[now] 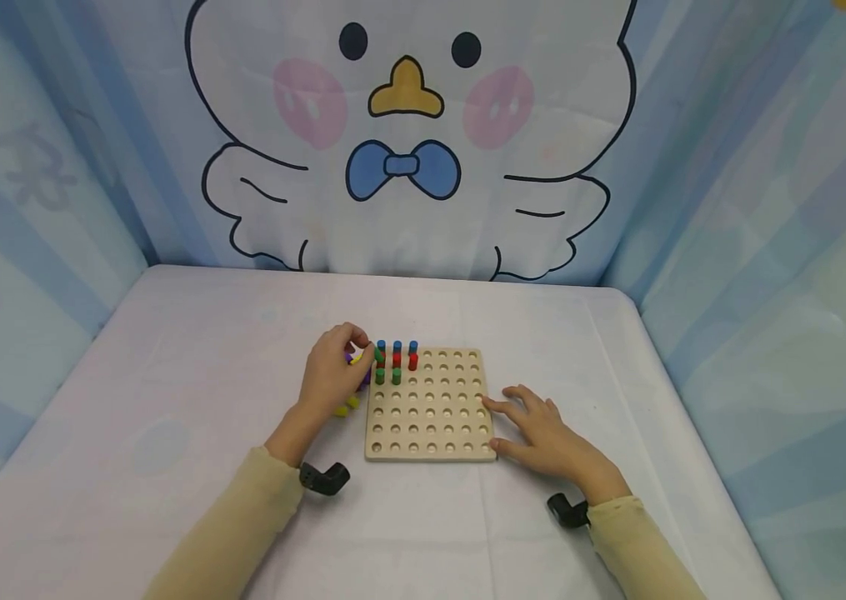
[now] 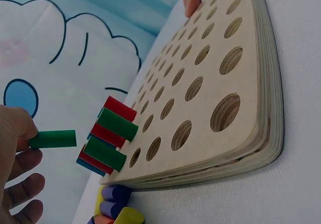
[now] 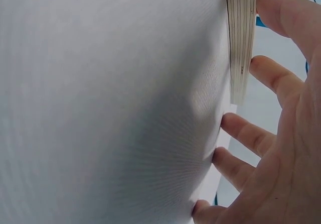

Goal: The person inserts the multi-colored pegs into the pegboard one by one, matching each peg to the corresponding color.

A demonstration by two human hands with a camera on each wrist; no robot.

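Observation:
A square wooden pegboard [image 1: 430,421] lies on the table, with rows of round holes. At its far left corner stand blue pegs [image 1: 397,345], red pegs [image 1: 412,362] and two green pegs [image 1: 396,377]. My left hand [image 1: 334,367] pinches another green peg [image 2: 54,138] between thumb and forefinger, held in the air beside the standing ones. My right hand [image 1: 538,433] has its fingers spread, thumb and forefinger touching the board's right edge. In the right wrist view its other fingertips [image 3: 229,119] rest on the tablecloth.
Loose yellow pegs [image 1: 347,407] and purple pegs [image 2: 114,193] lie along the board's left side, partly behind the left hand. A white cloth [image 1: 205,400] covers the table. Behind it hangs a curtain [image 1: 407,225] with a cartoon bird.

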